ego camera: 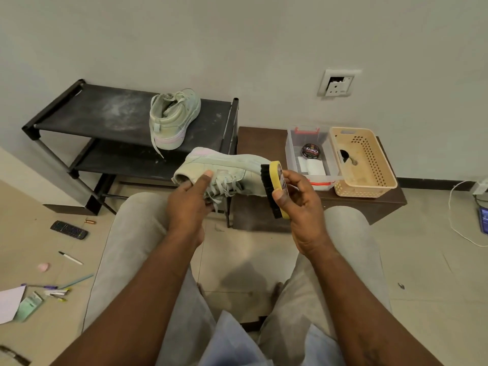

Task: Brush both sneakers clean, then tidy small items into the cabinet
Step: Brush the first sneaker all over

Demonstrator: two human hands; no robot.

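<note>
Sneaker number one (227, 167), pale green with a pink strip at the heel, is held up in the air by the left hand (190, 204). The thumb is pressed on its side and the fingers are curled in around the laces. It's hanging above the knees, in front of the shoe rack (87, 112) at its right end. The brush (274, 190) is gripped upright in the right hand (299, 204), with the black bristles turned toward the toe. Whether they're actually touching can't really be told.

The other sneaker (171, 118) is parked on the rack's top shelf near the front right corner, heel toward the camera, one lace dangling over the front edge. That shelf is pretty dusty.

Loads of stuff is scattered on the floor off to the left. A dark calculator-looking thing (69, 230) can be seen, plus a marker (70, 258), a pink eraser (43, 266), a purple pen (42, 287), a green packet (27, 309) and a sheet of paper (9, 303). A white cable (456, 223) is looped on the floor at the right.

A low brown table (261, 140) is tucked against the rack's right side. A clear plastic box (291, 146) is sat along its back edge, with a polish tin (311, 150) and something white (314, 167) inside. A tan basket (369, 187) is wedged just beside it at the table's right end, with only a small dark item (344, 154) in it.
</note>
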